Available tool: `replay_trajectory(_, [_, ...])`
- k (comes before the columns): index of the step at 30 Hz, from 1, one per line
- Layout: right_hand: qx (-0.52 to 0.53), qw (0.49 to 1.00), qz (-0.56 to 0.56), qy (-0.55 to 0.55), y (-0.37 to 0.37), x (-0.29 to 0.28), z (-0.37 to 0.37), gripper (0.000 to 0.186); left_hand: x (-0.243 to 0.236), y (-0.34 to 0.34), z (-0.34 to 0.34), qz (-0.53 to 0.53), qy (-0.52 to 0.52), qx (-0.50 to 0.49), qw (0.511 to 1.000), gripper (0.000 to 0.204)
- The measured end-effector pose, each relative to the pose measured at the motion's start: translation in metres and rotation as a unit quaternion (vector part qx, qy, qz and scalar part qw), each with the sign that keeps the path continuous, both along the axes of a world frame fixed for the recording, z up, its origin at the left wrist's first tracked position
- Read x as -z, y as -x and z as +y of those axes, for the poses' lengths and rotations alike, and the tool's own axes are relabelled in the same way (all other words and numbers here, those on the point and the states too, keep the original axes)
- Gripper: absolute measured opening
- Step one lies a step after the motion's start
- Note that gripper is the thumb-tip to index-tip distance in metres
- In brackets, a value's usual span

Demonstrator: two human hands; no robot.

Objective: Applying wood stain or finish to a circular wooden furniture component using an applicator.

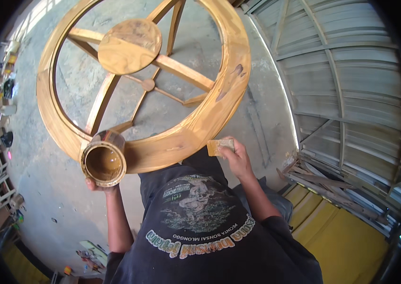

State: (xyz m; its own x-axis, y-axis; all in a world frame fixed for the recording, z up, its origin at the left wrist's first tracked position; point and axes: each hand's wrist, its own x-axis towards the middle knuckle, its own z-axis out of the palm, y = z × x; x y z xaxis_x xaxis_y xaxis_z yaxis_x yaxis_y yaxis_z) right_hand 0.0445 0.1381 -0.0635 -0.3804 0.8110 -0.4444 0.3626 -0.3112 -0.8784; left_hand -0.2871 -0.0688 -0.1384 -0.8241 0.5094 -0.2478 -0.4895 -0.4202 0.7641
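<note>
"On the concrete floor (39,142), what is filling the space before the person?"

"A round wooden frame (172,144) is standing there; its ring is curving close to the body, probably so that the near rim is lying within arm's reach; its spokes are carrying a wooden disc (129,47) at the centre."

"And the can (108,138)?"

"The left hand (97,187) is gripping it low, most fingers hiding behind it; it is overlapping the ring's near left edge, though I cannot tell whether it is touching the wood; its mouth is facing the head, seemingly leaving the brown contents (101,163) open to reach."

"What is the right hand (238,158) doing?"

"It is pinching a flat ochre pad (215,147) between thumb and fingers, just beside the ring's near right edge; one end is jutting out, apparently leaving a face free."
</note>
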Motion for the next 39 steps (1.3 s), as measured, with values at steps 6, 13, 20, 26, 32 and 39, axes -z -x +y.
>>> replay_trajectory(6, [0.063, 0.998, 0.026, 0.008, -0.069, 0.027, 0.030, 0.011, -0.045, -0.037, 0.049, -0.023, -0.094, 0.100, 0.990, 0.111])
replay_trajectory(13, [0.099, 0.995, -0.007, -0.012, -0.178, 0.033, 0.102, 0.012, -0.091, -0.181, 0.159, -0.038, -0.044, 0.133, 0.989, 0.118])
replay_trajectory(20, [0.177, 0.983, 0.027, -0.034, -0.270, 0.016, 0.187, 0.019, -0.084, -0.316, 0.245, 0.019, 0.049, 0.317, 0.947, 0.086])
replay_trajectory(26, [0.237, 0.969, 0.075, 0.007, -0.283, 0.012, 0.229, 0.017, -0.074, -0.347, 0.291, 0.060, 0.070, 0.400, 0.912, 0.092])
replay_trajectory(32, [0.183, 0.980, 0.073, 0.026, -0.278, 0.029, 0.260, 0.023, -0.056, -0.338, 0.350, 0.067, 0.061, 0.393, 0.915, 0.094])
replay_trajectory(39, [0.117, 0.989, 0.069, 0.065, -0.235, 0.037, 0.336, 0.034, -0.053, -0.311, 0.400, 0.091, 0.047, 0.317, 0.943, 0.089])
